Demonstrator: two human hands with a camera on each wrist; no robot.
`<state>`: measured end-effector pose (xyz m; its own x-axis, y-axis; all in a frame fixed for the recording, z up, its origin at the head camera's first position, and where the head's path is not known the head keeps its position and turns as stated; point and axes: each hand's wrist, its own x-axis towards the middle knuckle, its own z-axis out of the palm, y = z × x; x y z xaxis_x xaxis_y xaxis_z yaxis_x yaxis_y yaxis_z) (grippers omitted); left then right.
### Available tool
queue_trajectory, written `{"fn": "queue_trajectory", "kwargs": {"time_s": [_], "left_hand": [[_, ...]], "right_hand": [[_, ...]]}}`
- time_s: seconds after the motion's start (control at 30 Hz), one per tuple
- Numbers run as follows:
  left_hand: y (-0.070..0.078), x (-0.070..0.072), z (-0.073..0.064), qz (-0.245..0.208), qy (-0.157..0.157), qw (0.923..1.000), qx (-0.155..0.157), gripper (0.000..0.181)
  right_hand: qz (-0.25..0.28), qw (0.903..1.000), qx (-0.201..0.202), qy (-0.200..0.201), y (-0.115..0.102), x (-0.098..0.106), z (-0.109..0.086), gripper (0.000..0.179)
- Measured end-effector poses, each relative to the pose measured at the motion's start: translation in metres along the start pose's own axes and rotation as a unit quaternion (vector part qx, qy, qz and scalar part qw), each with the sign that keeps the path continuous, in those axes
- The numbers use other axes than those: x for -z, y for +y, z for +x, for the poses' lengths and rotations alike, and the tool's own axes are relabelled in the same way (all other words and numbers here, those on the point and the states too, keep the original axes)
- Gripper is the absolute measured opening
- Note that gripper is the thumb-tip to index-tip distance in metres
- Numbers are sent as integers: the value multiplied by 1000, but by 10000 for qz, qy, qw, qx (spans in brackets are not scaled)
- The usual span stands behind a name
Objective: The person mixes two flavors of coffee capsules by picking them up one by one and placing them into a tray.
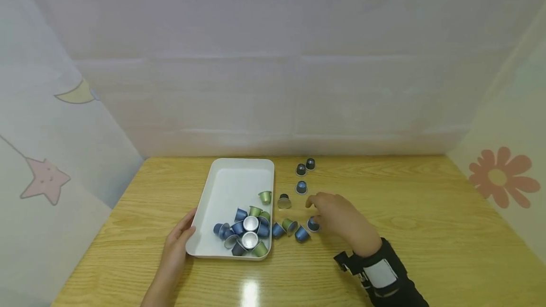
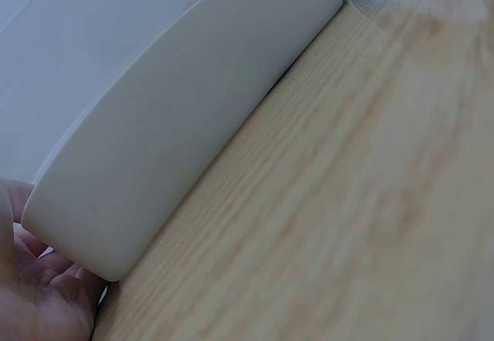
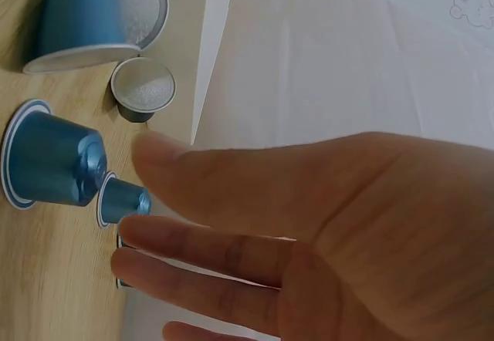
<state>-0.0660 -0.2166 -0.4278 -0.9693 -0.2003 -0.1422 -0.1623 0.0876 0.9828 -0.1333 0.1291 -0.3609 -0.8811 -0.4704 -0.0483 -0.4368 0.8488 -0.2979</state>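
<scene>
My left hand (image 1: 175, 242) grips the white tray (image 1: 222, 174) near its front left corner. In the left wrist view the thumb lies at the rim, with the fingers curled against the tray's outer wall (image 2: 154, 148). Several blue, green and dark coffee capsules lie heaped in the front of the tray, some with silver lids (image 1: 250, 223) up. My right hand (image 1: 341, 217) is over the table just right of the loose capsules, thumb and fingers apart and nothing between them. Nearest to it stands a blue capsule (image 3: 58, 156), partly covered by the hand in the head view.
Between the tray and my right hand lie more capsules, among them a green one (image 1: 289, 226) and a blue one (image 1: 302, 234). Farther back stand a blue-topped capsule (image 1: 301, 187) and two dark ones (image 1: 301, 169). A pale cloth wall (image 1: 294, 98) borders the wooden table (image 1: 405, 212).
</scene>
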Motion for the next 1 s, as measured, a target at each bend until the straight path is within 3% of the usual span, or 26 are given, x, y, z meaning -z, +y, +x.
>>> {"fn": "queue_trajectory", "kwargs": {"time_s": [0.3, 0.47, 1.0], "left_hand": [[-3, 0, 1, -64, 47, 9999, -129, 47], [-3, 0, 1, -74, 65, 9998, -148, 47], [-1, -1, 0, -92, 30, 9999, -127, 47]], "right_hand": [[77, 9990, -297, -320, 5, -8, 1, 31], [238, 9986, -253, -388, 5, -13, 3, 31], [249, 9993, -185, -197, 8, -20, 6, 20]]}}
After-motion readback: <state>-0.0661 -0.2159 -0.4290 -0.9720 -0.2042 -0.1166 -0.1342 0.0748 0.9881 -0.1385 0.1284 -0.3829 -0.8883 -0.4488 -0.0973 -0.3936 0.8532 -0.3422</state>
